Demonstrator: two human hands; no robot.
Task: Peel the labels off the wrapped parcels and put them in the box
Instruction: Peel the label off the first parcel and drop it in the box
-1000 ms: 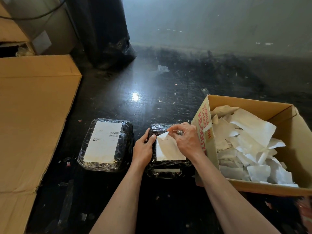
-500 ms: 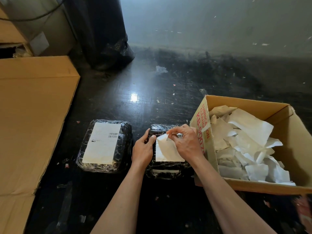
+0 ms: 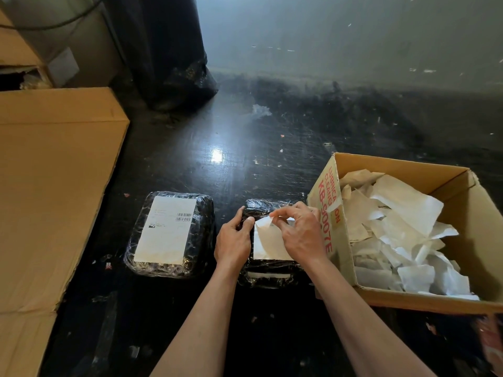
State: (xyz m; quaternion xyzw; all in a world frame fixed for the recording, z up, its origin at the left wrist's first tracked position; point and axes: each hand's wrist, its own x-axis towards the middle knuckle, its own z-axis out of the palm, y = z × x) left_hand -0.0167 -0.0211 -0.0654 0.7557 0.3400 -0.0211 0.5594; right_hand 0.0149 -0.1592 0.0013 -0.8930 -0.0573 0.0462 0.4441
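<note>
Flattened cardboard sheet (image 3: 51, 186) at left, black plastic bag (image 3: 174, 58) against the wall.

Both bare forearms reached forward, side by side. The left hand (image 3: 233, 242) curled round the near edge of the parcel (image 3: 268, 277), thumb on top. The right hand (image 3: 300, 234) arched over it, thumb and forefinger pinching the lifted corner of the label (image 3: 268, 242).

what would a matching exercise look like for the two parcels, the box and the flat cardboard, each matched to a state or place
1. left parcel
2. right parcel
3. box
4. flat cardboard

a. holds peeled labels
b. lies at the far left
c. label corner pinched by right hand
d. nothing peeled yet

Pairs: 1-d, 2-c, 3-a, 4-b
</note>
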